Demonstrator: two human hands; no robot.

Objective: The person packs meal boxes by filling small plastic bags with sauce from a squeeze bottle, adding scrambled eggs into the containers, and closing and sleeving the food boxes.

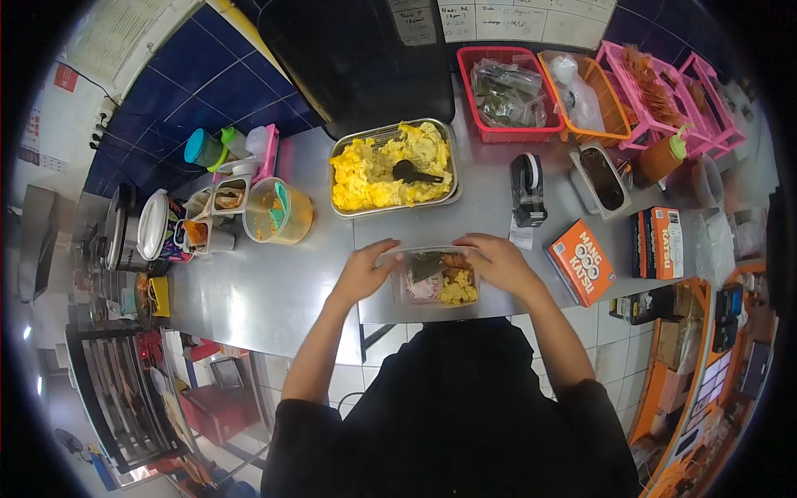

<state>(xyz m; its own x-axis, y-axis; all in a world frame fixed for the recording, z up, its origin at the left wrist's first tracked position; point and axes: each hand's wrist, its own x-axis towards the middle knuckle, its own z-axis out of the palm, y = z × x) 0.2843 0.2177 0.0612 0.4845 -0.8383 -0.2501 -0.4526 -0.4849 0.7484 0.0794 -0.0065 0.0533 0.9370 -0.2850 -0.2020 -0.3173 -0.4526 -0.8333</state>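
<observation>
A clear plastic food container [402, 292] rests near the front edge of the metal counter. Inside it are yellow scrambled egg [459, 289], some brown pieces above the egg, a dark green packet [427, 264] and something whitish at the lower left. My left hand [364, 270] grips the container's left side, fingers at the far corner and thumb at the rim. On the opposite side, my right hand [501, 264] holds the far right corner and edge. Beyond the hands stands a metal tray [349, 207] of scrambled egg with a black scoop [415, 173] lying in it.
To the right are a black tape dispenser [529, 191], an orange box [580, 263] and a metal pan of dark sauce [599, 180]. Red [521, 134] and orange baskets [618, 124] line the back. A round plastic tub [278, 212] and cups stand left.
</observation>
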